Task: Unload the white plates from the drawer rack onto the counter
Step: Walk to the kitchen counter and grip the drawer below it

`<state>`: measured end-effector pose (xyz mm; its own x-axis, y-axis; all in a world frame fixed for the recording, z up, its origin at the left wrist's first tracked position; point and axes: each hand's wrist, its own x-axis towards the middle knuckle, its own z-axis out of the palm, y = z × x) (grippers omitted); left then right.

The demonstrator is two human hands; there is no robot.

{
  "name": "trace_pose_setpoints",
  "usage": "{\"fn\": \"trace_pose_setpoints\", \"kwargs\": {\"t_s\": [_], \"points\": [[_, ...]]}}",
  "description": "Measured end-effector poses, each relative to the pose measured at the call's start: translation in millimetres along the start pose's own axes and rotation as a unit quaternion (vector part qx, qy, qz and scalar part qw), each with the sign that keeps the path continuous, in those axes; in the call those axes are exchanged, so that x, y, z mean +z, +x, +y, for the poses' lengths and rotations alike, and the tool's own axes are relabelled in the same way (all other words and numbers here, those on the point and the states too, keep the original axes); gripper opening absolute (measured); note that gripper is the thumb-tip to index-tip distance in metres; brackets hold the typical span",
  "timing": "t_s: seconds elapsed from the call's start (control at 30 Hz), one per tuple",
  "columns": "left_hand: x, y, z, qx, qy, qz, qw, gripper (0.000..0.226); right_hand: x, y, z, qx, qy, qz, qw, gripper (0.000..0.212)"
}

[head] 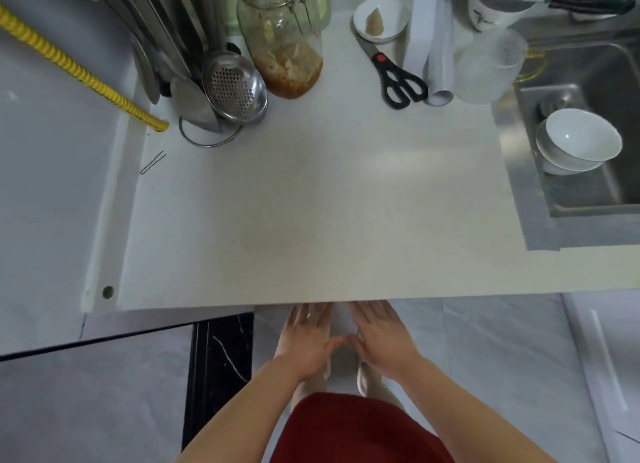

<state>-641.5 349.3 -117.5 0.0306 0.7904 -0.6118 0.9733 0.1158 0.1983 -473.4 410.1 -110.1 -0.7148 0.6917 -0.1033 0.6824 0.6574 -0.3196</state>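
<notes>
The white counter [311, 203] fills the middle of the head view. Just below its front edge, my left hand [304, 334] and my right hand [381, 338] are stretched forward side by side, palms down, fingers apart, holding nothing. Their fingertips reach under the counter's edge. No drawer rack and no white plates show; the counter hides whatever lies beneath it.
A utensil holder with a strainer [228, 88], a glass jar [280, 36], a small white dish [381, 19], black scissors [398, 78] and a frosted cup [491, 67] line the back. White bowls [578, 140] sit in the sink [588, 192] at right. A yellow hose [79, 71] crosses the left.
</notes>
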Motion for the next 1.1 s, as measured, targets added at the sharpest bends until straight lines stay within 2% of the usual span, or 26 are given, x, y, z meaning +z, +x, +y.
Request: {"fn": "trace_pose_setpoints", "kwargs": {"t_s": [0.27,0.43,0.73,0.83,0.93,1.1], "points": [[-0.5,21.0,-4.2,0.007,-0.008,-0.039,0.999,0.065,13.1,6.3,-11.8,0.004,-0.018,0.029,0.999,0.065],[5.1,22.6,-6.8,-0.013,-0.01,-0.019,1.0,0.062,25.8,16.8,-10.0,0.006,0.006,0.039,0.999,0.052],[2.2,29.4,0.6,-0.042,-0.021,-0.023,0.999,0.058,31.9,25.0,-1.4,0.025,0.015,0.06,0.998,0.048],[6.5,27.0,3.6,-0.031,-0.009,0.005,0.999,0.057,28.5,23.9,5.7,-0.009,0.004,0.073,0.997,0.037],[15.8,20.1,4.8,-0.042,-0.006,0.046,0.998,0.059,22.9,17.8,8.3,-0.042,-0.022,0.065,0.997,0.052],[21.3,19.4,8.8,-0.053,0.002,0.073,0.996,0.062,26.9,17.2,11.7,-0.038,-0.035,0.065,0.997,0.057]]}}
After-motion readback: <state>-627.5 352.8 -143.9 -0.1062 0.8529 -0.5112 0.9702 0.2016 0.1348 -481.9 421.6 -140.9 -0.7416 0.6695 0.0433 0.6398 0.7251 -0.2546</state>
